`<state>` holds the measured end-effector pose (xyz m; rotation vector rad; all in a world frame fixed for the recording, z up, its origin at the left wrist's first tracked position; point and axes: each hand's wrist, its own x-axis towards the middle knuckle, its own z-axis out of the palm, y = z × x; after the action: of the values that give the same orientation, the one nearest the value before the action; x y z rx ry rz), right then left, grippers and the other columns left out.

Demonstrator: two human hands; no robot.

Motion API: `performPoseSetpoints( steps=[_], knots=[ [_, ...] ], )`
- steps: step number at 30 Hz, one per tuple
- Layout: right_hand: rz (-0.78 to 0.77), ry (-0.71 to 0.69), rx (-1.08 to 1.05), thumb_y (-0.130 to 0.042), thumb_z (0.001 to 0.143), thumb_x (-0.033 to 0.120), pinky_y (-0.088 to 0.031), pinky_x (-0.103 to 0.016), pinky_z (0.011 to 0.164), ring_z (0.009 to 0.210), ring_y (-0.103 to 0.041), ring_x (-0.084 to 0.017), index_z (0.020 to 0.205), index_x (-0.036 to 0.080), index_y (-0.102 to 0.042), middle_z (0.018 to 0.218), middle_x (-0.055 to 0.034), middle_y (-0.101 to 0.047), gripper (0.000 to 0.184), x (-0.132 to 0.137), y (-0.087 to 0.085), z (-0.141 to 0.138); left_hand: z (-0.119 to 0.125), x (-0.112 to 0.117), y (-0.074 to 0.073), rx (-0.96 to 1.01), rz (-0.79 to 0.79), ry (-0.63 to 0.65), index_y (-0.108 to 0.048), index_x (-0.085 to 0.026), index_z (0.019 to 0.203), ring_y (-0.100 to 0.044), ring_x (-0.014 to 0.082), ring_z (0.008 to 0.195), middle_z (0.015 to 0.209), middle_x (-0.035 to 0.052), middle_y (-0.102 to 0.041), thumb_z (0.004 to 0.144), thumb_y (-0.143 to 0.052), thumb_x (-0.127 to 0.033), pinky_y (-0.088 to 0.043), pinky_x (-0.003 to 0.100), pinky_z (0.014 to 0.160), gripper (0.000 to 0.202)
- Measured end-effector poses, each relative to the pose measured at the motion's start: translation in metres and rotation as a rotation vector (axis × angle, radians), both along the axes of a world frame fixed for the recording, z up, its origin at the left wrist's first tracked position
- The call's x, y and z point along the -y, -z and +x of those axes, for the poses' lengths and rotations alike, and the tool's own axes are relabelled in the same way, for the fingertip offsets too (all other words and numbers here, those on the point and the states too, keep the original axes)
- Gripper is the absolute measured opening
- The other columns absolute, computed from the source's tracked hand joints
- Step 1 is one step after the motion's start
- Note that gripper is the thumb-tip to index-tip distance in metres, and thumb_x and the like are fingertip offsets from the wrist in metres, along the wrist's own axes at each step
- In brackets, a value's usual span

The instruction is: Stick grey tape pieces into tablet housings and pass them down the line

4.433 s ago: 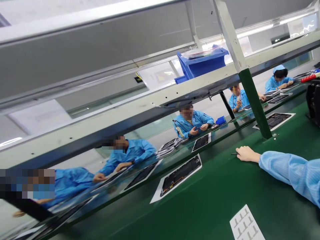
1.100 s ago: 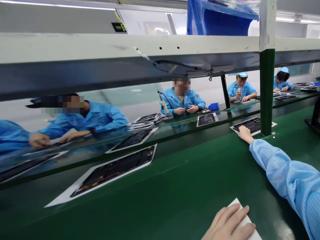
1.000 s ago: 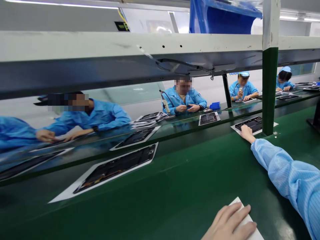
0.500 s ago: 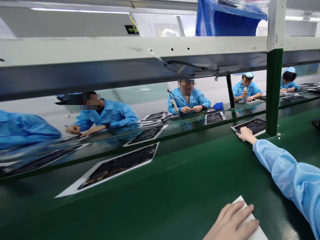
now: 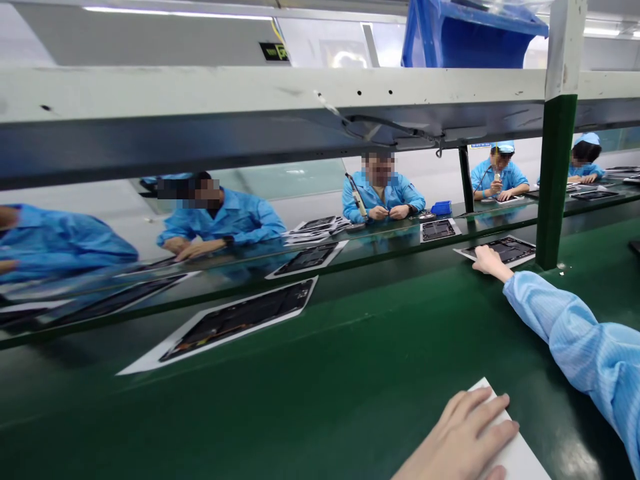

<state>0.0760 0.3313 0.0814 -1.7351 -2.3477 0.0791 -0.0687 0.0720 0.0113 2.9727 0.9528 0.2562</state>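
My left hand [image 5: 465, 430] lies flat, fingers spread, over a white sheet [image 5: 520, 457] at the bottom right. My right hand [image 5: 490, 261], in a light blue sleeve, reaches across the green bench. Its fingers are closed at the near left edge of a white sheet [image 5: 463, 253] that carries an opened tablet [image 5: 515, 249] with dark inner parts showing. The fingertips are partly hidden. Left of my hands, another opened tablet [image 5: 240, 320] lies on its own white sheet [image 5: 145, 363].
A green post [image 5: 557, 180] stands right beside the far tablet. Overhead runs a white shelf [image 5: 225, 87] with a blue bin [image 5: 475, 33] on it. Across the bench, several people in blue sit by more tablets, a stack of sheets [image 5: 315, 230] and a small blue box [image 5: 441, 208].
My right hand and the far sheet with its tablet have slid left, away from the post. My left hand stays on its sheet. The view has turned slightly left.
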Motion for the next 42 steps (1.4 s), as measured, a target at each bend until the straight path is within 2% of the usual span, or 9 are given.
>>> performPoseSetpoints(
  steps=[5, 11, 14, 18, 26, 30, 35, 38, 42],
  knots=[
    [-0.024, -0.208, 0.096, -0.061, 0.094, 0.03, -0.056, -0.043, 0.081, 0.098, -0.064, -0.024, 0.118, 0.015, -0.059, 0.118, -0.0089, -0.062, 0.028, 0.039, -0.037, 0.014, 0.004, 0.013, -0.021, 0.032, -0.064, -0.081, -0.045, -0.019, 0.135, -0.038, 0.0294, 0.136, 0.145, 0.0115, -0.045, 0.094, -0.048, -0.024, -0.04, 0.048, 0.107, 0.042],
    [-0.039, -0.412, 0.181, -0.063, 0.092, 0.028, -0.055, -0.038, 0.075, 0.086, -0.065, -0.02, 0.102, 0.014, -0.063, 0.101, -0.0048, -0.065, 0.018, 0.123, -0.054, 0.072, 0.005, 0.01, -0.018, 0.105, -0.062, -0.063, -0.043, -0.015, 0.137, -0.04, 0.0274, 0.136, 0.144, 0.015, -0.046, 0.097, -0.041, -0.026, -0.039, 0.045, 0.109, 0.042],
    [-0.027, -0.46, 0.168, -0.067, 0.082, 0.013, -0.049, -0.031, 0.07, 0.079, -0.06, -0.018, 0.088, 0.015, -0.062, 0.09, -0.0019, -0.063, 0.008, 0.166, -0.05, 0.107, 0.004, 0.011, -0.022, 0.116, -0.059, -0.017, -0.047, -0.017, 0.135, -0.042, 0.0254, 0.134, 0.142, 0.0112, -0.049, 0.093, -0.042, -0.021, -0.04, 0.042, 0.109, 0.042],
    [-0.069, -0.442, 0.109, -0.057, 0.065, 0.002, -0.04, -0.025, 0.058, 0.068, -0.057, -0.016, 0.08, 0.02, -0.056, 0.082, -0.0004, -0.06, 0.024, 0.214, -0.037, 0.155, 0.002, 0.017, -0.028, 0.098, -0.068, 0.02, -0.051, -0.017, 0.132, -0.045, 0.0239, 0.132, 0.138, 0.0091, -0.053, 0.091, -0.042, -0.02, -0.039, 0.042, 0.109, 0.041],
    [-0.314, -0.365, -0.02, -0.051, 0.061, 0.003, -0.044, -0.029, 0.063, 0.074, -0.061, -0.02, 0.083, 0.027, -0.053, 0.085, -0.0031, -0.061, 0.033, 0.266, 0.009, 0.213, 0.004, 0.033, -0.017, 0.06, -0.134, -0.025, -0.03, -0.017, 0.147, -0.027, 0.037, 0.14, 0.153, 0.0166, -0.03, 0.09, -0.051, -0.056, -0.034, 0.058, 0.107, 0.072],
    [-0.37, -0.37, -0.085, -0.051, 0.064, 0.002, -0.046, -0.03, 0.068, 0.077, -0.061, -0.02, 0.087, 0.027, -0.057, 0.09, -0.0049, -0.062, 0.035, 0.267, 0.015, 0.219, 0.007, 0.043, -0.01, 0.069, -0.105, -0.071, -0.007, -0.018, 0.153, -0.019, 0.0389, 0.142, 0.156, 0.019, -0.017, 0.087, -0.051, -0.064, -0.03, 0.062, 0.108, 0.091],
    [-0.28, -0.496, -0.333, -0.058, 0.083, 0.016, -0.046, -0.027, 0.06, 0.066, -0.061, -0.016, 0.072, 0.022, -0.065, 0.078, -0.0035, -0.065, 0.014, 0.263, -0.005, 0.206, 0.016, 0.048, 0.002, 0.084, -0.033, -0.189, 0.002, -0.018, 0.152, -0.017, 0.0364, 0.143, 0.156, 0.0154, -0.018, 0.092, -0.038, -0.066, -0.023, 0.062, 0.111, 0.087],
    [-0.245, -0.506, -0.747, -0.054, 0.093, 0.042, -0.04, -0.023, 0.041, 0.043, -0.052, -0.011, 0.061, 0.017, -0.063, 0.062, -0.0026, -0.063, 0.041, 0.26, -0.015, 0.169, 0.023, 0.05, 0.002, 0.068, -0.023, -0.239, -0.005, -0.017, 0.153, -0.016, 0.0326, 0.144, 0.156, 0.0127, -0.019, 0.093, -0.036, -0.065, -0.022, 0.055, 0.115, 0.083],
    [-0.624, -0.435, -0.918, -0.04, 0.092, 0.063, -0.043, -0.02, 0.038, 0.04, -0.054, -0.011, 0.056, 0.016, -0.061, 0.053, -0.0019, -0.06, 0.062, 0.254, -0.017, 0.1, 0.028, 0.049, -0.007, 0.043, -0.028, -0.264, -0.017, -0.01, 0.151, -0.026, 0.04, 0.14, 0.152, 0.0177, -0.029, 0.089, -0.037, -0.069, -0.03, 0.063, 0.108, 0.088]
  ],
)
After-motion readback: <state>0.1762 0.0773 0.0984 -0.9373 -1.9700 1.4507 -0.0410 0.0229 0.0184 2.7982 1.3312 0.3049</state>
